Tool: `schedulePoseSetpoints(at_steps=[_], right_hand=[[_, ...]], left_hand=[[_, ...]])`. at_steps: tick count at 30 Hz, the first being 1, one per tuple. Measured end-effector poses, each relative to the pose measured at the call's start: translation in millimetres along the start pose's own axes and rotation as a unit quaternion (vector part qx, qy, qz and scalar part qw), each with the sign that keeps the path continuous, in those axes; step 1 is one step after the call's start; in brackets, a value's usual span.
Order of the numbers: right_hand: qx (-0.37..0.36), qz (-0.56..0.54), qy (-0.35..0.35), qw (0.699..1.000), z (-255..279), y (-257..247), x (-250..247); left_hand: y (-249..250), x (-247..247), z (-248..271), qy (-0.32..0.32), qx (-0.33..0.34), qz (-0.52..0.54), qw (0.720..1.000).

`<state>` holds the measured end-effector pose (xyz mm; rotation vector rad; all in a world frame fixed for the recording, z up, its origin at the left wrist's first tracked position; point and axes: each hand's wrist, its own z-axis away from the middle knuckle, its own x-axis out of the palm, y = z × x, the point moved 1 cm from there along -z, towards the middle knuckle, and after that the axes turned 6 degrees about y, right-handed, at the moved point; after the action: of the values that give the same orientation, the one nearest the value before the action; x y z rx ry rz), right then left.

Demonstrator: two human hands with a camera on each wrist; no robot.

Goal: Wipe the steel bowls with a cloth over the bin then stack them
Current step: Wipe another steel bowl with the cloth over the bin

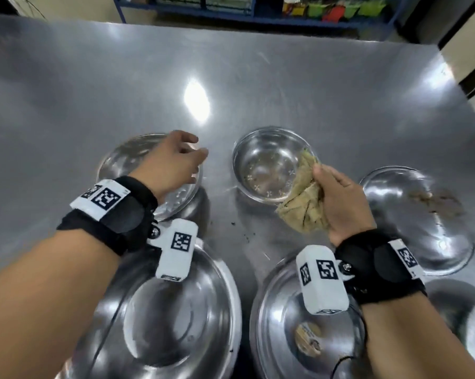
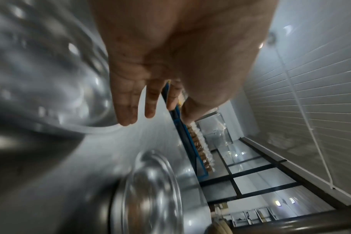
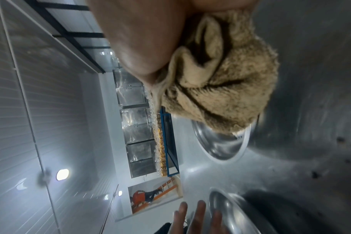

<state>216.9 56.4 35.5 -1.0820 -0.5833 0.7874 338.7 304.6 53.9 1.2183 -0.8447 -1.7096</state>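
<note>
Our right hand [image 1: 343, 203] grips the bunched cloth [image 1: 304, 203] beside the small bowl [image 1: 269, 165]; our left hand [image 1: 173, 162] hovers, fingers spread wide, over the far-left bowl [image 1: 127, 160]. We judge we're between bowls: next the left must grip a rim and lift

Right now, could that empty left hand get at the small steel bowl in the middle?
Probably yes: the left hand hovers open beside the small round steel bowl, with only bare table between them.
</note>
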Motion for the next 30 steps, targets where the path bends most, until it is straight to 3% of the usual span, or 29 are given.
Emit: schedulePoseSetpoints(at_steps=[4,9,12,16,21,30], right_hand=[[0.015,-0.021,0.035,0.999,-21,4,-43],[0.079,-0.039,0.014,0.996,-53,15,-64],[0.107,-0.01,-0.032,0.994,-71,21,-60],[0.105,0.01,-0.082,0.991,-73,20,-58],[0.088,0.0,-0.085,0.993,-52,14,-76],[0.031,-0.07,-0.026,0.997,68,-6,-129]], left_hand=[[8,67,3,0.005,-0.061,-0.02,0.998],[6,106,1,0.019,-0.151,-0.025,0.988],[5,116,-1,0.024,-0.164,-0.045,0.985],[5,118,3,0.025,-0.139,-0.069,0.988],[21,118,33,0.013,-0.081,0.032,0.996],[50,120,120,-0.067,0.023,0.196,0.978]])
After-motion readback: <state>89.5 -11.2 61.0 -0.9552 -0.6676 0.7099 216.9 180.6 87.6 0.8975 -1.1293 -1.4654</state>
